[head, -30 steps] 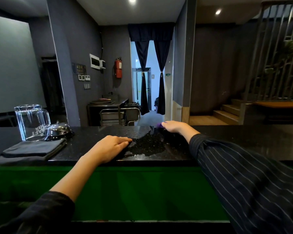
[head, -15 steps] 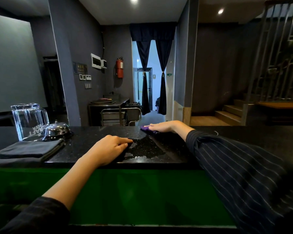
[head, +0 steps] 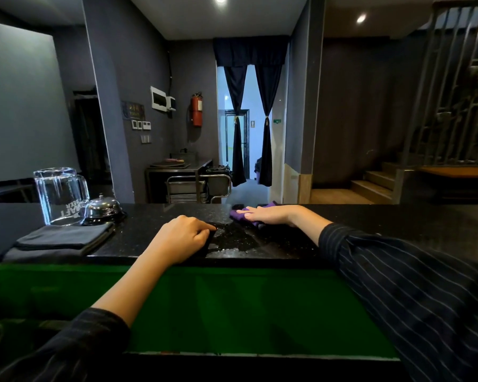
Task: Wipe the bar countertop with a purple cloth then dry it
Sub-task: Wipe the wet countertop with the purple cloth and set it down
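Pressing flat, palm down with the fingers stretched toward 9 o'clock, the right hand (head: 268, 215) pins the purple cloth (head: 236, 214) against the bar countertop (head: 398, 224) near its far edge, at about 12 o'clock from the person. This is an open, spread hold, not a pinch: the cloth is trapped under the palm and fingers, with a purple corner showing past the fingertips and another behind the knuckles. The left hand (head: 184, 238) sits at about 10 o'clock on the near edge, fingers curled loosely on the stone. It may be resting on a dark fold of something, but I cannot tell.

Between the two hands the black stone shows a wet, speckled sheen (head: 232, 244), so the wiping step looks under way and drying has not begun. A folded dark cloth (head: 58, 239) lies farther out at about 9 o'clock, likely the one for drying.

Beyond it stand a glass mug (head: 61, 195) and a metal service bell (head: 102, 206), touching or nearly so. These are the main risk. A long leftward sweep with a flat, unguided hand could run into the bell or knock the mug over. Because the cloth is only pressed and not gripped, it could also bunch or slip out from under the palm, leaving streaks, or slide off the far edge.
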### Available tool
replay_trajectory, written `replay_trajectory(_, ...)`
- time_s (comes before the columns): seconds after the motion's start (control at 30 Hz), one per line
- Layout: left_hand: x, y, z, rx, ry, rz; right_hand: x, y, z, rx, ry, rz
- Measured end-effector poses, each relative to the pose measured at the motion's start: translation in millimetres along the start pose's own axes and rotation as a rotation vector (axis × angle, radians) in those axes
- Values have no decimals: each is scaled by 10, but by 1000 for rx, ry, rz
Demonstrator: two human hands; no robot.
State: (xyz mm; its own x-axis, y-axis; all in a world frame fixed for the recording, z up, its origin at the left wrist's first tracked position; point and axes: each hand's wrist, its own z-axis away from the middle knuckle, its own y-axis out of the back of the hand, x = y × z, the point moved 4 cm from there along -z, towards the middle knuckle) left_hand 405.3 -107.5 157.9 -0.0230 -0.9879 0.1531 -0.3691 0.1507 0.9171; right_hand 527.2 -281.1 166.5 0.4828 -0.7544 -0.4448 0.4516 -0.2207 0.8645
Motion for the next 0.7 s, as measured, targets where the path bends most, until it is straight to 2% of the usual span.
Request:
replay_trajectory(0.17, -41, 46, 45, 29, 92, 16, -210, -220, -257, 16, 62, 149)
replay_trajectory(0.3, -120, 114, 155, 11, 115, 17, -280, -325, -51, 7, 99, 82)
replay_trajectory(0.4, -283, 156, 309, -28, 83, -6, -76, -174, 96, 150, 24, -92)
replay_trajectory(0.5, -420, 145, 409, -20, 111, 44, -9, -92, 135, 257, -61, -24)
replay_trajectory(0.7, -440, 89, 360, -12, 89, 86, -314, -214, -110, 142, -47, 36)
